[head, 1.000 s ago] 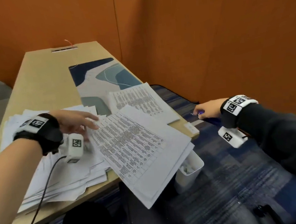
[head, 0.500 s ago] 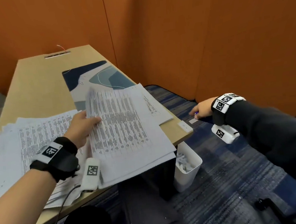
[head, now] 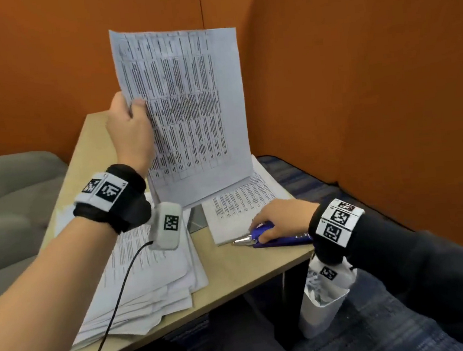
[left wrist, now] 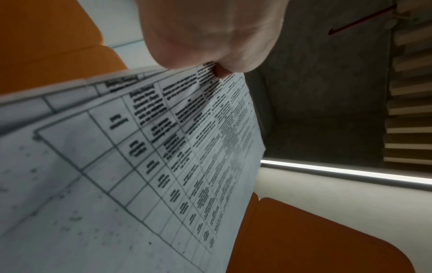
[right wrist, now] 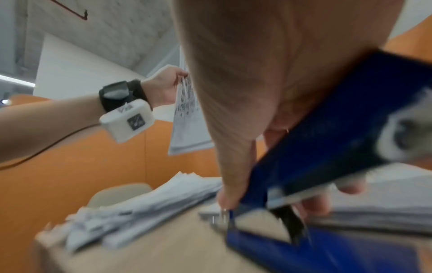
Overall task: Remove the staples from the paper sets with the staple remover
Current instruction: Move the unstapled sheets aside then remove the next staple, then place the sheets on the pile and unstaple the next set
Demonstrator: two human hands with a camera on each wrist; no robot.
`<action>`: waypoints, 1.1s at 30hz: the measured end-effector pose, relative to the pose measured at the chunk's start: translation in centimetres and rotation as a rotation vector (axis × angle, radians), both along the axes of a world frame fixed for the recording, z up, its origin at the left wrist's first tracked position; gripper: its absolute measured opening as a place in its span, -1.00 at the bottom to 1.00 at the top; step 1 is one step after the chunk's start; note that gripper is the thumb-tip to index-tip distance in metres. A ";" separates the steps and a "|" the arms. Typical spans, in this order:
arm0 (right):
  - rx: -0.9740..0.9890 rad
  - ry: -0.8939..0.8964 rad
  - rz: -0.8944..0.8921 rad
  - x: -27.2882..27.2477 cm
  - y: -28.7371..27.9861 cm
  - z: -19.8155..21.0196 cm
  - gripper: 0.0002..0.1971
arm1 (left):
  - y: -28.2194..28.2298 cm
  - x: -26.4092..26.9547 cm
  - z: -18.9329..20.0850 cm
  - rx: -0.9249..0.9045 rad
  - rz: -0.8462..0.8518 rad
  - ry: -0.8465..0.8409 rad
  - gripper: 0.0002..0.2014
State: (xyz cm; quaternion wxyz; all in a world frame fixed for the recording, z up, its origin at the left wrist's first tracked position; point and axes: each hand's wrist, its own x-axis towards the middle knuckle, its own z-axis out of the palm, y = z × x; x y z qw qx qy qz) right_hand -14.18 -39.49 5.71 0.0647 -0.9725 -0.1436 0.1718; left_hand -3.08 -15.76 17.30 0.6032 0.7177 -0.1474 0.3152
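Note:
My left hand (head: 130, 122) pinches a printed paper set (head: 187, 109) by its left edge and holds it upright above the desk; the same paper set (left wrist: 140, 166) fills the left wrist view under my thumb. My right hand (head: 280, 221) grips the blue staple remover (head: 270, 235) near the desk's right front edge, its metal tip pointing left. In the right wrist view the staple remover (right wrist: 327, 147) lies under my curled fingers (right wrist: 236, 166), blurred, with its lower part on the desk.
A thick stack of loose sheets (head: 148, 268) lies on the wooden desk (head: 234, 271) at the left. Another paper set (head: 241, 200) lies by my right hand. A white bin (head: 321, 302) with paper scraps stands on the floor. Orange partition walls enclose the desk.
My left hand has lifted the paper set from the desk up to a vertical hold. My right hand has come from beyond the desk's right edge onto the desk with the staple remover.

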 end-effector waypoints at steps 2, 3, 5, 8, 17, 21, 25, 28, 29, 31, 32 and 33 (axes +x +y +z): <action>0.161 -0.086 -0.112 0.8 -0.6 1.2 -0.65 | -0.1 -0.3 -0.4 0.008 0.030 -0.004 -0.68; 0.265 -0.210 -0.196 1.1 -1.0 2.2 -0.64 | -0.2 -0.4 -0.6 0.007 0.032 -0.002 -0.65; 0.603 -0.418 -0.433 2.4 -2.3 4.4 -0.44 | -0.8 -0.5 -1.3 -0.015 0.007 -0.002 -0.70; 1.245 -0.357 -0.505 4.1 -2.7 6.9 -0.18 | -2.5 -0.5 -2.0 -0.053 -0.100 0.008 -0.84; 1.562 -0.551 -0.403 4.6 -2.6 9.0 -0.68 | -5.5 -1.7 -1.3 -0.145 -0.109 -0.166 -0.75; 1.450 -0.391 -0.494 3.9 -2.6 5.1 -0.63 | -5.3 -0.7 -7.3 -0.019 -0.055 0.070 -0.78; 1.552 -0.461 -0.519 3.9 -1.1 6.1 -0.79 | -6.6 -0.5 -6.8 -0.170 -0.012 0.049 -0.82; 1.592 -0.498 -0.523 4.1 -0.7 6.4 -0.83 | -6.9 -0.3 -6.9 -0.213 0.025 0.023 -0.81; 1.561 -0.473 -0.529 4.2 -0.8 5.8 -0.80 | -6.8 -0.3 -7.5 -0.193 0.008 0.044 -0.79; 1.369 -0.384 -0.553 4.6 -1.3 4.3 -0.67 | -6.4 -0.2 -8.9 -0.131 -0.021 0.075 -0.72; 1.201 -0.349 -0.556 4.8 -1.8 3.8 -0.61 | -6.2 0.1 -9.2 -0.105 -0.014 0.071 -0.73; 0.995 -0.322 -0.542 4.8 -2.3 3.8 -0.58 | -5.9 0.4 -9.1 -0.089 0.002 0.062 -0.75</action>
